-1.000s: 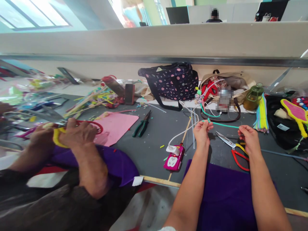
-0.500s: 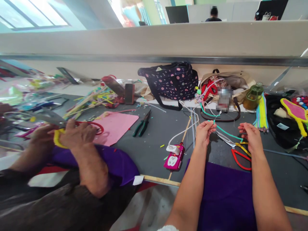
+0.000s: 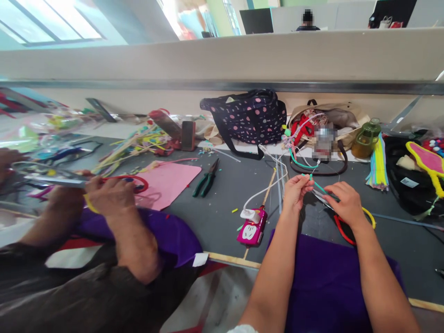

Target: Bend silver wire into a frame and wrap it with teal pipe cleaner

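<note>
Teal pipe cleaner [image 3: 317, 186] uncut, pinched in left hand [image 3: 294, 190]; right hand [image 3: 343, 203] closing over scissors [image 3: 350, 222] just beside it, grip unclear.

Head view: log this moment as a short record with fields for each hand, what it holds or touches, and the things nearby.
left hand: left hand pinches the teal pipe cleaner at its end
right hand: right hand lies over the scissors with red and yellow handles, fingers at the pipe cleaner; grip hidden
surface: grey table
lap: purple cloth
nearby: pink charger, green pliers, pink sheet, dotted bag
other person: co-worker's hands at left with another pair of scissors
</note>
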`<state>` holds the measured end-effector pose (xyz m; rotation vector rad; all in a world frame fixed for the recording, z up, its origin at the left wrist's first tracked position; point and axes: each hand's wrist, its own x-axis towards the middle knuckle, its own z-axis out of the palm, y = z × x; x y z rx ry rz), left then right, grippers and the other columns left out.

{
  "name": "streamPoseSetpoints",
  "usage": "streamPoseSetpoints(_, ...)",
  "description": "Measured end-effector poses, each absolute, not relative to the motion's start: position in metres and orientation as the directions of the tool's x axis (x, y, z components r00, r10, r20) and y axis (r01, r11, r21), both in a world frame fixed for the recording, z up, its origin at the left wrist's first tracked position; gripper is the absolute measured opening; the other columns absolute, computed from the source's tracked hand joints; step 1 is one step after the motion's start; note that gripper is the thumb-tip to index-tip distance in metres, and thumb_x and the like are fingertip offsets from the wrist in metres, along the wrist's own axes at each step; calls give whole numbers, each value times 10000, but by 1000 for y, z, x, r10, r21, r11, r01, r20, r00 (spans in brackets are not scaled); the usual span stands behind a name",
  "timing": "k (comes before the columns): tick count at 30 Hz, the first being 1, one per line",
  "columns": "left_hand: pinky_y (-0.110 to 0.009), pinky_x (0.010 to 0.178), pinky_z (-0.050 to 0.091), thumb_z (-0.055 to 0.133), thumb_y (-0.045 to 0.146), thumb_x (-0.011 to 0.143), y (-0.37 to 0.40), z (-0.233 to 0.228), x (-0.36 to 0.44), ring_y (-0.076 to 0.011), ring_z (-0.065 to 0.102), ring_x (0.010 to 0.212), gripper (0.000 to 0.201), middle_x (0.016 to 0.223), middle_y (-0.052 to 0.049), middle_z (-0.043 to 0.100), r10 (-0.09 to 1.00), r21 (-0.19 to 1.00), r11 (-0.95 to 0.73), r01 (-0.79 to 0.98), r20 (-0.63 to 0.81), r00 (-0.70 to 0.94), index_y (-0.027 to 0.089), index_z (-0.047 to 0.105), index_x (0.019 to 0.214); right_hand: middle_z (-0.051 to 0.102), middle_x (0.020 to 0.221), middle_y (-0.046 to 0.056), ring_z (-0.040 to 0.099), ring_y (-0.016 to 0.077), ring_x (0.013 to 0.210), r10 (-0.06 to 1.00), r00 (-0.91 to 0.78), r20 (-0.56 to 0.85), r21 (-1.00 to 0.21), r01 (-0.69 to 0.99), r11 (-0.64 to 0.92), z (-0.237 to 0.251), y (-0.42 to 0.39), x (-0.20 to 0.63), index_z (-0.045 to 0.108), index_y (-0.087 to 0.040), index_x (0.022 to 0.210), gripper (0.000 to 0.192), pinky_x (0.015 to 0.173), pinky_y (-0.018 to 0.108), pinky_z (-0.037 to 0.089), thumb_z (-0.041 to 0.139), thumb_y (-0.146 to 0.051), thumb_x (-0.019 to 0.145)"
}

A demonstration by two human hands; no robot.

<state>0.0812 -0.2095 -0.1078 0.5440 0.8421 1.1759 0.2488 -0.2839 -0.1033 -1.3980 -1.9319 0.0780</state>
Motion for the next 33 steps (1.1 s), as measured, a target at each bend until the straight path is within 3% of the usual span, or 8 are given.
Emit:
streamPoseSetpoints(12, -168, 487, 518, 901, 288, 527, -217, -108, 90, -120, 670, 578, 380, 624, -1, 656, 962, 784, 273, -558, -228, 149, 120, 593, 674, 661, 795, 56, 586, 213, 815, 863, 6, 506, -427, 871, 244, -114, -280, 251, 657, -201, 821, 202, 749, 319, 420, 502, -240, 944)
streamPoseSetpoints(17, -156, 490, 515, 896, 271, 541, -215, -107, 87, -104, 663, 572, 361, 661, -17, 681, 960, 777, 279, -564, -239, 146, 114, 605, 686, 698, 854, 44, 617, 195, 809, 881, 80, 466, -648, 709, 278, -109, -281, 252, 691, -217, 877, 176, 742, 307, 450, 567, -336, 914)
streamPoseSetpoints(21, -148, 484, 515, 884, 235, 568, -212, -106, 83, -89, 646, 543, 323, 647, -22, 684, 943, 753, 333, -567, -279, 184, 110, 606, 677, 704, 797, 43, 621, 174, 725, 783, 417, 462, -830, 515, 214, -109, -281, 264, 712, -193, 858, 258, 661, 282, 455, 592, -421, 883)
streamPoseSetpoints(25, -138, 479, 509, 862, 204, 618, -211, -105, 81, -83, 645, 537, 283, 640, -22, 684, 928, 735, 371, -568, -312, 203, 109, 605, 691, 680, 703, 31, 561, 144, 606, 721, 631, 288, -945, 308, 108, -115, -277, 284, 703, -163, 827, 316, 570, 257, 415, 658, -474, 796)
streamPoseSetpoints(29, -129, 481, 502, 836, 159, 653, -211, -102, 81, -78, 650, 545, 236, 666, -29, 698, 916, 708, 397, -584, -340, 211, 106, 611, 704, 680, 731, 31, 481, 108, 528, 839, 537, 85, -992, 124, 22, -116, -276, 291, 690, -159, 869, 401, 486, 233, 341, 689, -536, 731)
streamPoseSetpoints(31, -124, 482, 497, 825, 147, 666, -210, -101, 80, -75, 649, 544, 218, 668, -29, 701, 913, 699, 402, -591, -352, 205, 107, 614, 705, 684, 771, 36, 513, 122, 573, 885, 456, 98, -989, 145, 35, -113, -278, 289, 689, -168, 896, 404, 529, 250, 383, 697, -537, 731)
streamPoseSetpoints(33, -120, 486, 496, 817, 139, 676, -210, -101, 81, -72, 649, 542, 208, 664, -27, 701, 913, 693, 400, -600, -361, 192, 110, 613, 701, 680, 836, 40, 565, 152, 675, 892, 398, 216, -957, 268, 112, -108, -280, 285, 684, -188, 914, 361, 610, 279, 435, 711, -506, 746)
